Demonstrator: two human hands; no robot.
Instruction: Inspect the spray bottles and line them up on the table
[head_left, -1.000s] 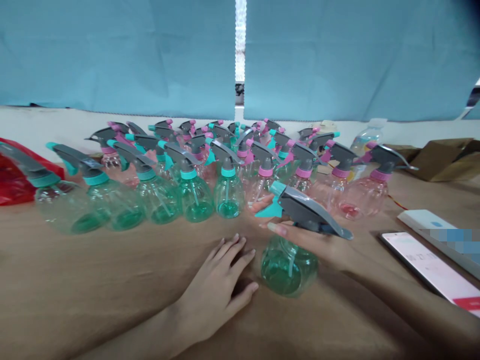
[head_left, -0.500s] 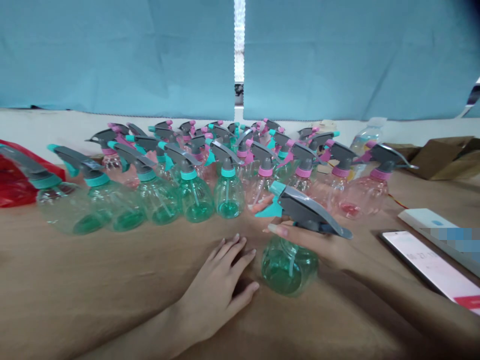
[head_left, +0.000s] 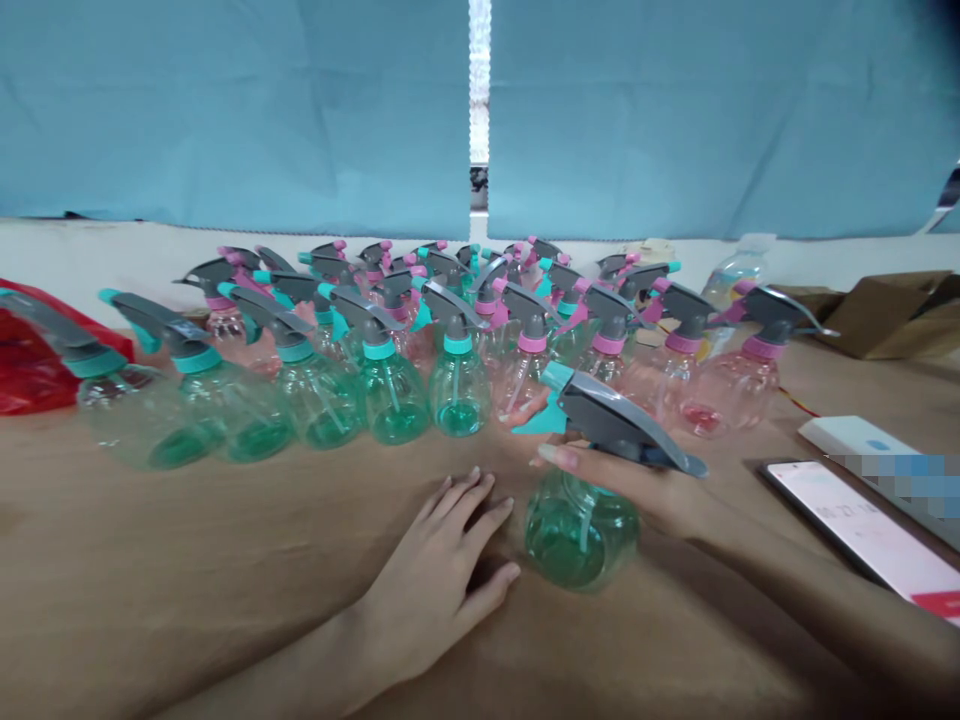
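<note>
My right hand (head_left: pixel 637 485) is wrapped round the neck of a green spray bottle (head_left: pixel 581 530) with a grey trigger head and teal nozzle; the bottle stands on the brown table (head_left: pixel 187 580) in front of me. My left hand (head_left: pixel 442 570) lies flat on the table just left of that bottle, fingers stretched out, holding nothing. Behind them stand several rows of spray bottles: green ones (head_left: pixel 390 395) to the left and pink ones (head_left: pixel 697 395) to the right.
A phone (head_left: pixel 855 530) with a lit screen lies at the right, beside a white box (head_left: pixel 862 440). Red plastic bag (head_left: pixel 30 370) at the far left. Brown cardboard (head_left: pixel 892 315) at the back right. Blue curtains (head_left: pixel 300 110) hang behind the table.
</note>
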